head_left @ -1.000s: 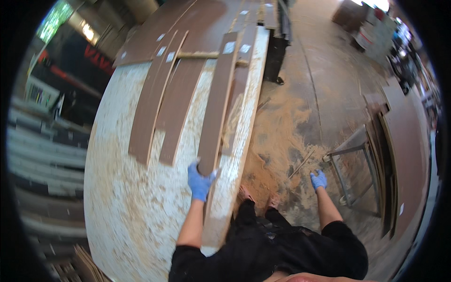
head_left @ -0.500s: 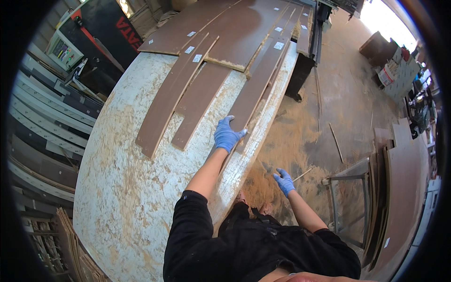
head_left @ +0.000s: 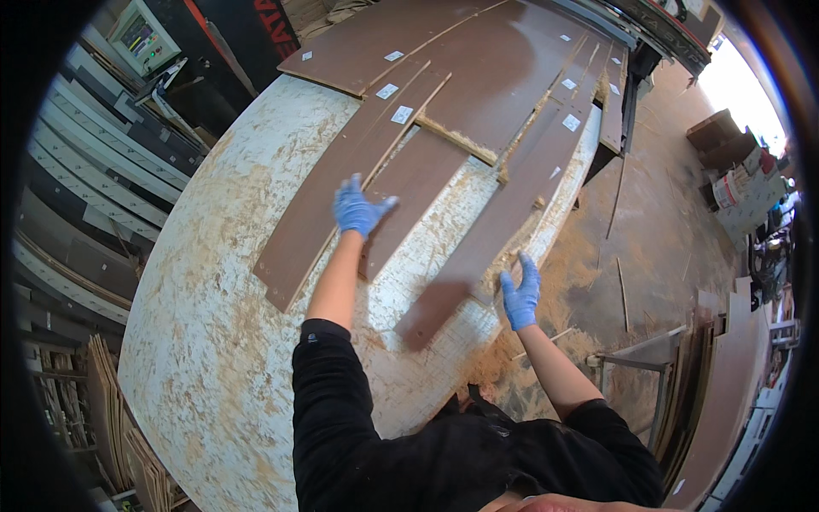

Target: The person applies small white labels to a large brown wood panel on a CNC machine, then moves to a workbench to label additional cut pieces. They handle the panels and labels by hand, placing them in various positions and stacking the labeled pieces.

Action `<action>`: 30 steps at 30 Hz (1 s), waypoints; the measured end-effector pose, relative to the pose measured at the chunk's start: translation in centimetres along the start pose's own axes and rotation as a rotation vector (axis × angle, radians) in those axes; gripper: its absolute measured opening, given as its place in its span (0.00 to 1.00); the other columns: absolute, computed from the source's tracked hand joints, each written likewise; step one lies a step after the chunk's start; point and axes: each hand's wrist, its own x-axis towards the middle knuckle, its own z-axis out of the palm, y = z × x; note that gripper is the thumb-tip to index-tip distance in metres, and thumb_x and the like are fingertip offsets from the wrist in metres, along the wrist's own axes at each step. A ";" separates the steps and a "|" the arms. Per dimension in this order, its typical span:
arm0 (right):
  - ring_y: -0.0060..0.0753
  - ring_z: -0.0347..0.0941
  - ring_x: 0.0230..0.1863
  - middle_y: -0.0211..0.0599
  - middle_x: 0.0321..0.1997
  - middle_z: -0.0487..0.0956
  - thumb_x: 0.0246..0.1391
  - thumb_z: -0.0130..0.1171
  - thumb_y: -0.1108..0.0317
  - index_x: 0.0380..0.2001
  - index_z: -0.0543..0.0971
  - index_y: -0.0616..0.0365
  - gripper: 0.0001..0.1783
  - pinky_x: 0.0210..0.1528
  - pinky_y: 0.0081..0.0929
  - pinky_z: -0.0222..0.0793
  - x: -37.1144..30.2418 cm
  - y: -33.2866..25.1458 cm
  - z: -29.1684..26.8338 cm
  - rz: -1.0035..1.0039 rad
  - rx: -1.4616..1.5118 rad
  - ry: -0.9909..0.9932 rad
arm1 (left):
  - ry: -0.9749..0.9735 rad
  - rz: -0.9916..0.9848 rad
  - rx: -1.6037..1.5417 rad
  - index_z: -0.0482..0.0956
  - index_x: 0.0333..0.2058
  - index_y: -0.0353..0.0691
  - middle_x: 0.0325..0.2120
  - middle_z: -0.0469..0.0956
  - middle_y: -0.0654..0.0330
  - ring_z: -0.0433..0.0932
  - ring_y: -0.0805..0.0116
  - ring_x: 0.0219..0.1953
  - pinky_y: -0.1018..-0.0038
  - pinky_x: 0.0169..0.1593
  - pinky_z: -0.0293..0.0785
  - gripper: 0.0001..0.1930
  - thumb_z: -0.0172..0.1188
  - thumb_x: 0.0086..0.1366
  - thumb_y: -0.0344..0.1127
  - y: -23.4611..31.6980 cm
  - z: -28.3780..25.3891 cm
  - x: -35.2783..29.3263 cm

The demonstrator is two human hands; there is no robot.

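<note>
Several long brown board strips lie on a large sawdust-covered worktable. My left hand, in a blue glove, reaches out flat with fingers spread over the gap between a long wide strip and a shorter strip, touching both. My right hand, also blue-gloved and open, is at the table's right edge beside the near end of a long narrow strip, which looks blurred at its near end. Neither hand grips anything.
Wider brown panels with small white labels cover the far end of the table. Sawdust and thin offcuts litter the floor to the right. A metal frame and stacked boards stand at right. Racks of boards line the left.
My left hand has moved left from the narrow right-hand strip to the two strips in the middle. My right hand has risen from near the floor to the table edge by the narrow strip.
</note>
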 end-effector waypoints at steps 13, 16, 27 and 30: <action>0.38 0.68 0.54 0.47 0.53 0.71 0.51 0.59 0.61 0.58 0.61 0.63 0.34 0.56 0.28 0.62 0.0 -14.1 17.9 0.448 0.708 -0.764 | -0.373 -0.350 -0.091 0.65 0.54 0.34 0.49 0.71 0.42 0.71 0.50 0.51 0.64 0.54 0.65 0.44 0.52 0.52 0.68 -18.5 -3.6 3.0; 0.34 0.67 0.51 0.41 0.52 0.71 0.51 0.58 0.63 0.56 0.64 0.63 0.30 0.54 0.28 0.62 -1.1 -16.0 21.5 0.595 0.876 -0.750 | -0.389 -0.265 -0.350 0.70 0.50 0.29 0.46 0.73 0.43 0.73 0.53 0.48 0.68 0.52 0.67 0.38 0.54 0.56 0.62 -21.8 -2.5 -0.3; 0.35 0.69 0.50 0.41 0.50 0.73 0.50 0.60 0.63 0.51 0.70 0.59 0.26 0.54 0.29 0.64 -2.0 -13.8 17.3 0.445 0.610 -0.551 | -0.511 -0.299 -0.734 0.71 0.48 0.32 0.41 0.76 0.52 0.73 0.65 0.42 0.72 0.46 0.69 0.29 0.60 0.58 0.51 -20.6 -8.4 -6.7; 0.34 0.68 0.50 0.40 0.47 0.72 0.48 0.60 0.64 0.49 0.71 0.56 0.24 0.55 0.29 0.64 0.0 -9.6 13.2 -0.024 0.264 -0.011 | -0.383 -0.136 -0.537 0.69 0.50 0.31 0.45 0.73 0.52 0.73 0.62 0.39 0.72 0.45 0.70 0.30 0.64 0.55 0.47 -19.5 -5.2 -11.1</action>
